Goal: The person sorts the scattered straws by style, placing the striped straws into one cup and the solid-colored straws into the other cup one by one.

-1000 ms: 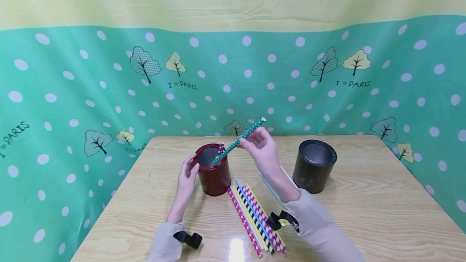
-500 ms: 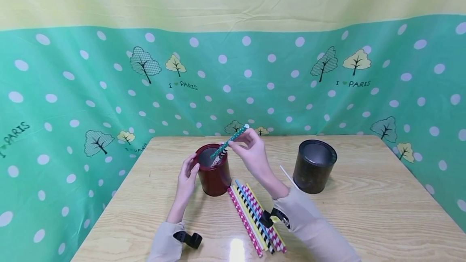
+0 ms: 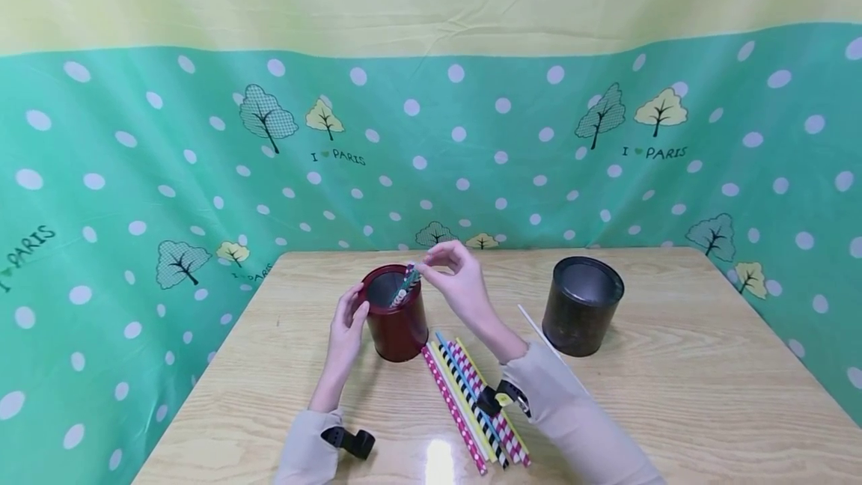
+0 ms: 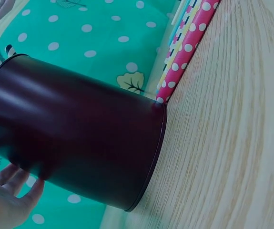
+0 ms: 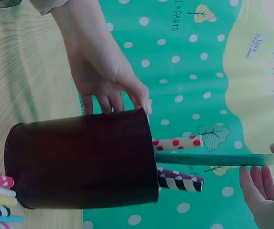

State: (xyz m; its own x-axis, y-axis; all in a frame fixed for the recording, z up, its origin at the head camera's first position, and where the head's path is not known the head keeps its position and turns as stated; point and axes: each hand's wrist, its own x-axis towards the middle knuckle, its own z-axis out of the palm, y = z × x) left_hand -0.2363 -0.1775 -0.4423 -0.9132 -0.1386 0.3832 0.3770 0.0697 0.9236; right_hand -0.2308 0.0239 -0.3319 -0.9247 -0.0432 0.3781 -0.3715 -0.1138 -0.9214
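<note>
My left hand (image 3: 346, 331) holds the dark red tin can (image 3: 399, 331) by its left side, thumb near the rim and fingers curved along the wall. The can stands upright. A green paper straw with white dots (image 5: 213, 159) leans in its mouth, its upper end blurred. Beside it in the can stand a red-dotted straw (image 5: 177, 143) and a black-and-white striped straw (image 5: 184, 183). My right hand (image 3: 461, 283) is just above the rim at the green straw's upper end, thumb and fingers apart; in the right wrist view its fingers (image 5: 256, 191) lie close beside the straw.
Several paper straws (image 3: 465, 403), pink-dotted, yellow, striped and blue, lie in a bundle in front of the can. A white straw (image 3: 539, 331) lies near the right forearm. A black can (image 3: 582, 309) stands at the right on the wooden table (image 3: 707, 365).
The green straw has gone down into the red can. My right hand has moved left and towards the can's rim and loosened around the straw. My left hand has stayed put.
</note>
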